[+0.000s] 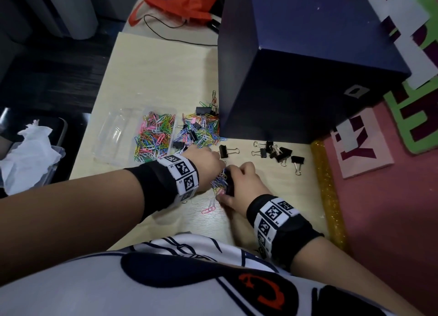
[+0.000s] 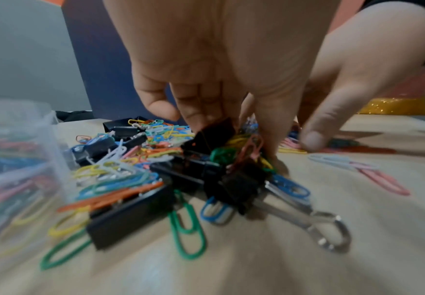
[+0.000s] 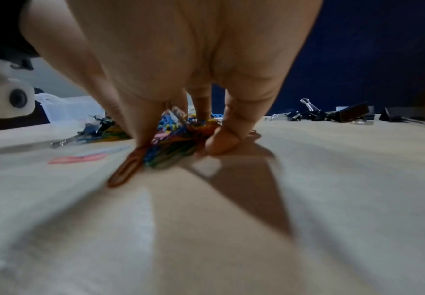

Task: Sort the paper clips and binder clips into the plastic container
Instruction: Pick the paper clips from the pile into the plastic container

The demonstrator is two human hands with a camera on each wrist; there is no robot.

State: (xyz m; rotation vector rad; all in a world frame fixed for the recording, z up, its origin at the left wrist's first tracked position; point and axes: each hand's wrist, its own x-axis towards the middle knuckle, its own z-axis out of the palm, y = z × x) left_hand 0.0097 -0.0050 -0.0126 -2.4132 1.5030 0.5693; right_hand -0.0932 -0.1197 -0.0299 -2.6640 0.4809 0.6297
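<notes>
A clear plastic container (image 1: 111,135) lies on the table; its right compartment is full of coloured paper clips (image 1: 154,138) and its left one holds nothing. A mixed pile of paper clips and black binder clips (image 1: 201,131) sits to its right. Nearer me, both hands meet over a small bunch of coloured clips (image 1: 220,182). My left hand (image 2: 231,135) pinches the bunch from above, with a black binder clip (image 2: 216,131) among the clips. My right hand (image 3: 181,143) grips the same bunch (image 3: 171,149) between thumb and fingers. Several binder clips (image 1: 277,153) lie apart to the right.
A tall dark blue box (image 1: 308,67) stands at the back right, against the mixed pile. Loose pink paper clips (image 1: 208,209) lie near the front edge. A gold glitter strip (image 1: 329,197) lines the table's right edge. A bin with tissue (image 1: 30,154) stands left of the table.
</notes>
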